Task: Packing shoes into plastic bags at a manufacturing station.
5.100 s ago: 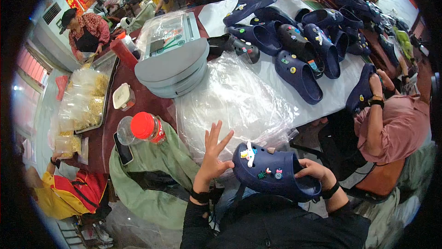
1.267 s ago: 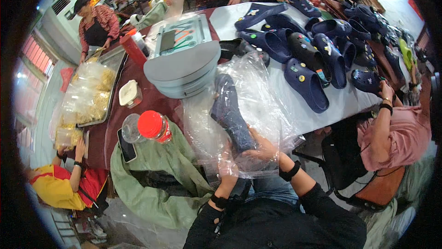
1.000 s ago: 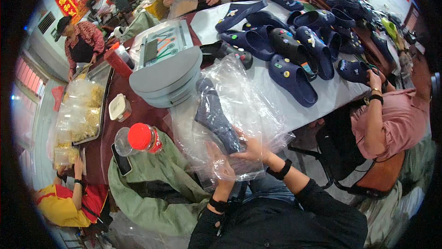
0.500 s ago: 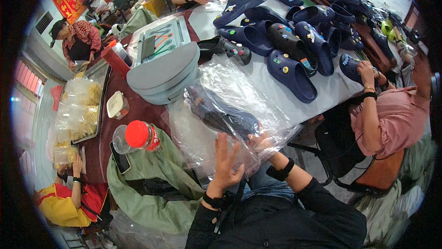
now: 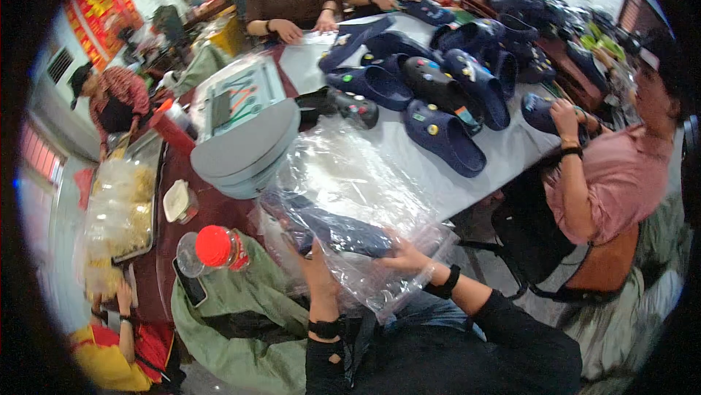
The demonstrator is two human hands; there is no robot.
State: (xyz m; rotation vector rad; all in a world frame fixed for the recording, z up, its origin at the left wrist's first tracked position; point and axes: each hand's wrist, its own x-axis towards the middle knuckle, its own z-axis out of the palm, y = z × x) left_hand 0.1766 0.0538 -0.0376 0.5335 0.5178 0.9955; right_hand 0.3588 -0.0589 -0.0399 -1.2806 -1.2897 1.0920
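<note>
A dark navy clog [image 5: 350, 234] lies inside a large clear plastic bag [image 5: 365, 169] in front of me. My right hand [image 5: 406, 257] is closed round the clog's right end, with bag film about the fingers. At the lower left of the bag, my left hand [image 5: 320, 277] stands with its thumb up against the film beside the clog; its other fingers are partly hidden by plastic, and it seems to grip the bag there. Both wrists wear black bands.
Navy and black clogs with charms [image 5: 445, 136] crowd the white-covered table. To the left are a grey machine [image 5: 244, 150], a red-lidded jar [image 5: 215, 247], a phone [image 5: 191, 283], a white tub [image 5: 179, 202] and green cloth [image 5: 241, 344]. Other people work around the table.
My left hand has gone from spread fingers to contact with the bag, moving left. The bagged clog has shifted down and left, with my right hand still on it. The view has tilted slightly.
</note>
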